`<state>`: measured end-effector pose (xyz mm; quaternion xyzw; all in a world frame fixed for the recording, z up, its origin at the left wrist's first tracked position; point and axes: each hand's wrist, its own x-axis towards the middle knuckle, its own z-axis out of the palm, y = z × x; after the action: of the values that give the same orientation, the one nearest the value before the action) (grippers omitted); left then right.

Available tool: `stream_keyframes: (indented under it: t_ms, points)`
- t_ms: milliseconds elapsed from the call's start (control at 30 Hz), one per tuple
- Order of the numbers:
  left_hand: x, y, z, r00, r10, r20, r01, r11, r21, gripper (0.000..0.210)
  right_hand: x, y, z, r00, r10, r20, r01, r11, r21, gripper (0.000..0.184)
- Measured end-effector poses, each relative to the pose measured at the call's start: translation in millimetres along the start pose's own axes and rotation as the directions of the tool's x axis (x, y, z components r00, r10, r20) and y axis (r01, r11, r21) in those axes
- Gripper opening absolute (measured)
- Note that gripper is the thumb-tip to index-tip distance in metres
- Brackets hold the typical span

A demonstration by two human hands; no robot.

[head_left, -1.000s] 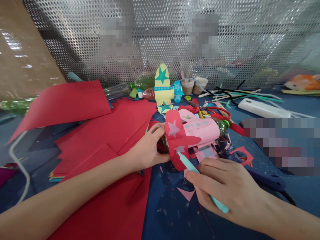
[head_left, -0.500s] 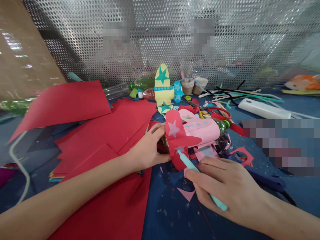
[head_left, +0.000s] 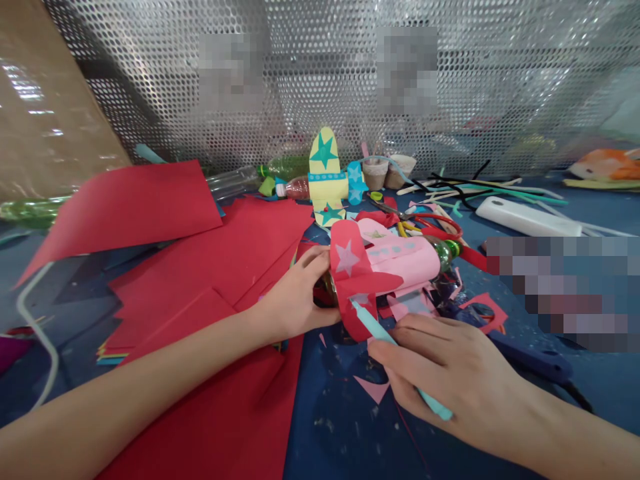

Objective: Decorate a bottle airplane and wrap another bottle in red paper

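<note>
In the head view, a model plane [head_left: 413, 263] made from a plastic bottle wrapped in pink paper lies on its side, its green-capped neck pointing right. Red paper tail pieces [head_left: 350, 233] with pale grey stars stand at its left end. My left hand [head_left: 293, 293] grips the bottle's base end, thumb below and fingers above; some fingertips are hidden behind the red paper. Between the fingers of my right hand [head_left: 445, 370] is a light-blue marker pen [head_left: 375, 325]. Its tip meets the lower star on the red paper, at that star's left edge.
Red paper sheets [head_left: 200, 267] cover the left side. Behind the pink plane stands a yellow paper plane [head_left: 325, 183] with teal stars. Red-handled scissors [head_left: 440, 223], a white power strip [head_left: 530, 217], and a dark blue-handled tool [head_left: 533, 355] lie at right. A perforated metal panel [head_left: 320, 73] closes the back.
The marker and my right hand have shifted slightly left, bringing the tip from the star's middle toward its left edge. My left hand and the plane look unmoved.
</note>
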<state>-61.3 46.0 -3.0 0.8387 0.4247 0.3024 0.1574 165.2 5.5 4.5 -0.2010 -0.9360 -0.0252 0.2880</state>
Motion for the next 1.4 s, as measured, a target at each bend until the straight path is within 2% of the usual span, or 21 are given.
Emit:
stream_keyframes:
  t_ms: [367, 567, 1000, 1400]
  points:
    - [0.9, 4.0, -3.5, 0.999, -0.019, 0.032, 0.019, 0.999, -0.028, 0.054, 1.0, -1.0, -1.8, 1.000, 0.009, -0.025, -0.009, 1.000, -0.014, 0.015]
    - [0.9, 1.6, -1.2, 1.000, 0.002, 0.012, -0.002, 1.000, -0.016, 0.051, -0.3, -0.3, -0.4, 1.000, 0.002, 0.013, -0.002, 1.000, 0.008, 0.015]
    - [1.1, 3.0, -1.6, 1.000, -0.012, 0.014, 0.012, 1.000, -0.027, 0.049, 1.9, -0.9, -2.5, 1.000, -0.004, 0.011, 0.004, 1.000, 0.001, 0.017]
    - [1.1, 3.1, -3.5, 1.000, -0.009, 0.024, 0.010, 1.000, -0.028, 0.050, 2.3, -1.9, -3.0, 1.000, 0.009, -0.025, -0.009, 1.000, -0.015, 0.015]
